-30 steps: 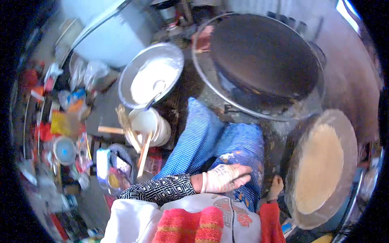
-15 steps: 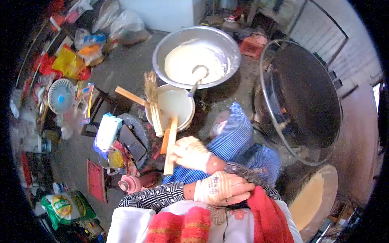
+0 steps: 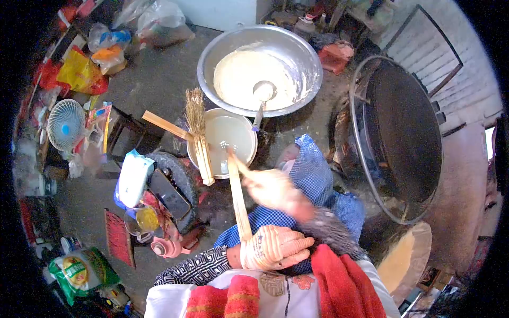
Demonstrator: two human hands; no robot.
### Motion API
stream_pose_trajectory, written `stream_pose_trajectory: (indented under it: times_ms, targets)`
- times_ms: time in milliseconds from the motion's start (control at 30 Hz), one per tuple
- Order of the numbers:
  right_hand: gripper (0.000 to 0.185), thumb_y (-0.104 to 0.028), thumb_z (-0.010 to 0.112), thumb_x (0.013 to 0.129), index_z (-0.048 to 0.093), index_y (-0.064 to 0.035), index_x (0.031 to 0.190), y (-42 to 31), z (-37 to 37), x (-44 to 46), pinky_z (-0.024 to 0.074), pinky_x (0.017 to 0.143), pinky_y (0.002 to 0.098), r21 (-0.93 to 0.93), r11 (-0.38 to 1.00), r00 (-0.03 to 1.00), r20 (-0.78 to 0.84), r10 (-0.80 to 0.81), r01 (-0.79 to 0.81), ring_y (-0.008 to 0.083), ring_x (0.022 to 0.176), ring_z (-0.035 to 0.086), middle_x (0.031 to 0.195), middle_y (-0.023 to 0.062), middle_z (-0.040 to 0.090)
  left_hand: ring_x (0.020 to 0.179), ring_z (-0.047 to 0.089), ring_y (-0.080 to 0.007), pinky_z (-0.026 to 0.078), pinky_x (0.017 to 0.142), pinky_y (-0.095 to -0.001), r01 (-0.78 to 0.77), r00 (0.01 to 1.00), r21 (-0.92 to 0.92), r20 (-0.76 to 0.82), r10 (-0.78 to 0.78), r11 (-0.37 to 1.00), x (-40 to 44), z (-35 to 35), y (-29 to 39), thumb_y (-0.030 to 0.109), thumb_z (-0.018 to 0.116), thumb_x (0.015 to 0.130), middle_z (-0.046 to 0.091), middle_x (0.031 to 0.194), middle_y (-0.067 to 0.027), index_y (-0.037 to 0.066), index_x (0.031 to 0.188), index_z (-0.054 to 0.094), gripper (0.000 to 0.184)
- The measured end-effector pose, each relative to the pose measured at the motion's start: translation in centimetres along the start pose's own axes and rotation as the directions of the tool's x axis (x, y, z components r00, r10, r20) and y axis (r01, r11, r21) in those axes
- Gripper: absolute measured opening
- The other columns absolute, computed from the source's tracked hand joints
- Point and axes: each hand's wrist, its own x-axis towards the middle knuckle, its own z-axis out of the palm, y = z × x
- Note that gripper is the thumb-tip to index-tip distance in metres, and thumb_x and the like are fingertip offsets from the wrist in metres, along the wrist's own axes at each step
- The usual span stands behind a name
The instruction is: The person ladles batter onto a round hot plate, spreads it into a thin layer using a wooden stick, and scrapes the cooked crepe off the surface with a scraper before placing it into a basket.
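Note:
My right hand point(image 3: 277, 190), gloved and blurred by motion, is closed around a wooden stick point(image 3: 239, 165) whose tip dips toward the cloudy liquid in a white bucket point(image 3: 255, 148). My left hand point(image 3: 275, 248), in a pale striped glove, rests in front of my lap with its fingers stretched out side by side; its palm is hidden. A long pale wooden slat point(image 3: 238, 204) runs from the bucket to the left glove. A straw brush point(image 3: 197, 127) leans across the bucket's left rim, beside another wooden stick point(image 3: 165, 125).
Behind the bucket stands a metal basin point(image 3: 310, 58) of pale batter with a ladle point(image 3: 259, 114). A big dark round pan point(image 3: 405, 143) with a metal ring is at right. On a round stand at left lie a phone point(image 3: 169, 194) and a wipes pack point(image 3: 134, 177). A fan point(image 3: 66, 124) stands farther left.
My right hand has moved right and up, with a stick over the bucket. My left hand has shifted slightly left. The pale slat now slants from the bucket to my left glove.

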Motion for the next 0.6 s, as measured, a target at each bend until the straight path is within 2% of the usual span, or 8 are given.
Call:
stream_pose_trajectory:
  times_ms: [133, 233, 300, 333, 367, 467, 533, 600]
  targets:
    - [0.017, -0.011, 0.060, 0.087, 0.068, 0.0028, 0.093, 1.1, -11.6, -10.2, 0.0447, 0.049, 0.0240, 0.590, 0.777, 0.954, -0.035, 0.299, -0.221, 0.0100, 0.054, 0.057, 0.065, 0.0042, 0.062, 0.070, 0.066, -0.0255, 0.054, 0.060, -0.0361, 0.116, 0.989, 0.131, -0.104, -0.103, 0.985, -0.1, -3.1, -2.2, 0.017, 0.069, 0.082, 0.066, 0.082, -0.0080, 0.009, 0.102, 0.066, 0.022]
    - [0.034, -0.022, 0.067, 0.078, 0.063, 0.0043, 0.100, 2.6, -13.6, -18.4, 0.0497, 0.052, 0.0275, 0.786, 0.607, 0.860, -0.223, 0.458, -0.119, 0.0186, 0.057, 0.063, 0.068, 0.0117, 0.064, 0.057, 0.061, -0.0179, 0.051, 0.054, -0.0290, 0.403, 0.817, 0.018, -0.458, -0.351, 0.915, 0.1, -6.3, -4.3, 0.010, 0.063, 0.084, 0.063, 0.068, -0.0057, 0.004, 0.088, 0.069, 0.009]
    - [0.052, -0.025, 0.071, 0.073, 0.056, 0.0046, 0.113, 3.7, -12.9, -22.3, 0.0538, 0.056, 0.0311, 0.875, 0.477, 0.824, -0.206, 0.528, -0.087, 0.0239, 0.061, 0.066, 0.072, 0.0171, 0.067, 0.057, 0.055, -0.0098, 0.047, 0.054, -0.0257, 0.625, 0.470, -0.289, -0.602, -0.645, 0.725, 0.6, -8.1, -6.2, 0.012, 0.052, 0.095, 0.061, 0.067, -0.0026, 0.000, 0.090, 0.066, 0.019]
    - [0.062, -0.025, 0.072, 0.071, 0.052, 0.0044, 0.121, 4.5, -12.4, -23.3, 0.0555, 0.059, 0.0327, 0.902, 0.420, 0.825, -0.158, 0.543, -0.103, 0.0259, 0.063, 0.067, 0.074, 0.0193, 0.067, 0.062, 0.054, -0.0079, 0.048, 0.059, -0.0243, 0.614, 0.518, -0.071, -0.715, -0.470, 0.786, 0.4, -8.9, -9.4, 0.020, 0.049, 0.100, 0.060, 0.073, -0.0014, 0.000, 0.096, 0.064, 0.026]
    - [0.069, -0.024, 0.078, 0.068, 0.050, 0.0049, 0.124, 4.9, -12.4, -23.2, 0.0553, 0.070, 0.0414, 0.911, 0.353, 0.837, -0.018, 0.546, -0.211, 0.0307, 0.069, 0.068, 0.085, 0.0206, 0.069, 0.069, 0.056, -0.0101, 0.049, 0.065, -0.0244, 0.599, 0.417, -0.345, -0.636, -0.649, 0.723, 1.5, -10.2, -10.6, 0.028, 0.050, 0.100, 0.060, 0.081, -0.0018, -0.001, 0.108, 0.061, 0.032]
    - [0.042, -0.018, 0.071, 0.084, 0.054, -0.0010, 0.118, 6.1, -9.9, -18.1, 0.0519, 0.060, 0.0277, 0.800, 0.340, 0.826, 0.311, 0.470, -0.495, 0.0173, 0.064, 0.064, 0.075, 0.0081, 0.065, 0.089, 0.058, -0.0170, 0.053, 0.076, -0.0341, 0.660, 0.355, -0.524, -0.414, -0.838, 0.538, 1.8, -10.2, -20.7, 0.038, 0.062, 0.093, 0.059, 0.102, -0.0072, 0.000, 0.126, 0.051, 0.051]
    - [0.021, -0.015, 0.065, 0.091, 0.057, -0.0033, 0.107, 7.6, -6.1, -14.4, 0.0470, 0.052, 0.0221, 0.824, 0.391, 0.841, 0.175, 0.512, -0.410, 0.0084, 0.060, 0.057, 0.070, 0.0010, 0.059, 0.089, 0.062, -0.0222, 0.054, 0.076, -0.0409, 0.671, 0.338, -0.707, 0.025, -0.941, 0.223, 4.7, -9.8, -23.5, 0.035, 0.063, 0.092, 0.059, 0.107, -0.0102, 0.003, 0.121, 0.054, 0.044]
    - [0.012, -0.014, 0.061, 0.092, 0.055, -0.0051, 0.097, 6.2, -4.5, -11.5, 0.0396, 0.043, 0.0212, 0.797, 0.527, 0.802, -0.095, 0.590, -0.293, 0.0079, 0.048, 0.050, 0.064, 0.0000, 0.054, 0.088, 0.065, -0.0259, 0.057, 0.070, -0.0440, 0.448, 0.401, -0.893, 0.154, -0.903, 0.047, 7.8, -8.0, -24.8, 0.028, 0.063, 0.093, 0.060, 0.100, -0.0140, 0.001, 0.114, 0.055, 0.035]
